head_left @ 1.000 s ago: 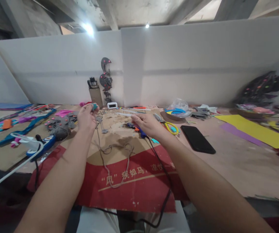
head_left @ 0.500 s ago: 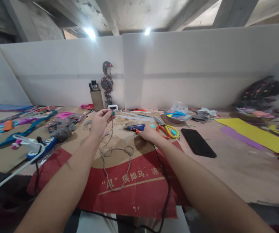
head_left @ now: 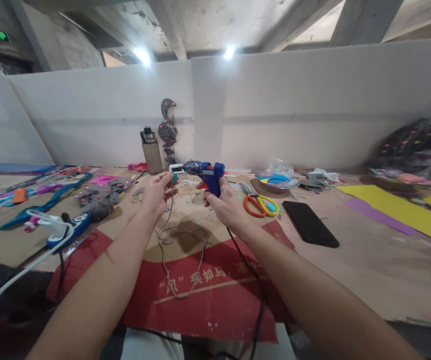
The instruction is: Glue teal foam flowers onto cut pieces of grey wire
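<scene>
My right hand (head_left: 221,200) is wrapped round the handle of a blue hot glue gun (head_left: 211,180), held up with its nozzle pointing left. Between the thumb and fingers of my left hand (head_left: 158,194) a small teal piece (head_left: 175,177) is pinched, together with the end of a grey cord (head_left: 171,212). The nozzle is close to the teal piece; whether they touch I cannot tell. From my left hand the cord hangs down and lies in loops on the red and brown cardboard (head_left: 215,310). A black cable runs from the glue gun toward my lap.
Scissors (head_left: 255,205) with orange and yellow handles and a black phone (head_left: 310,223) lie on the right. A bottle (head_left: 151,152) stands at the back by the white partition (head_left: 275,110). On the left are a blue power strip (head_left: 69,232) and grey yarn (head_left: 101,210).
My right hand has lifted the glue gun off the cardboard and brought it up, with its nozzle near the teal piece. My left hand keeps its pinch in nearly the same place.
</scene>
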Demonstrator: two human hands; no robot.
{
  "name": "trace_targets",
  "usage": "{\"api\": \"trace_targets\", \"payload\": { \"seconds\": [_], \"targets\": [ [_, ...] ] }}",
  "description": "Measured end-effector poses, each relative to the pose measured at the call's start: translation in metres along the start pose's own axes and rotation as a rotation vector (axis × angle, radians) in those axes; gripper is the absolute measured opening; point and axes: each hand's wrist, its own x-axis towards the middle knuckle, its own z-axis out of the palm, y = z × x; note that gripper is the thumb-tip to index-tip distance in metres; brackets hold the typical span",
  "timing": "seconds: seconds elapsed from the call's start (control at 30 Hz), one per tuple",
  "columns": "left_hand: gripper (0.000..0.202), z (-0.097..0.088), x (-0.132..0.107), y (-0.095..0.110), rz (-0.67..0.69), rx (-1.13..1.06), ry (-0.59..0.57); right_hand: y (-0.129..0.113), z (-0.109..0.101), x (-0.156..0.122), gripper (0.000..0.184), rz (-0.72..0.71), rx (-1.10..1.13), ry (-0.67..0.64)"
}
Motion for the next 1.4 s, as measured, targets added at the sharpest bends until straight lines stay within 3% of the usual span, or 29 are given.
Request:
{"api": "trace_targets", "payload": {
  "seconds": [0.27,0.73,1.4],
  "targets": [
    [0.022,0.0022,0.0,-0.0013,0.063,-0.015,-0.025,-0.0031,0.001,-0.0033,0.023,-0.083,-0.211,0.02],
    [0.027,-0.0006,0.0003,-0.0062,0.158,0.178,0.014,-0.0086,0.0013,-0.0058,0.021,-0.11,-0.264,-0.013],
    [0.025,0.0012,0.0014,-0.0087,0.18,0.087,-0.018,-0.0012,0.005,-0.0055,0.019,-0.159,-0.243,0.004]
  ]
}}
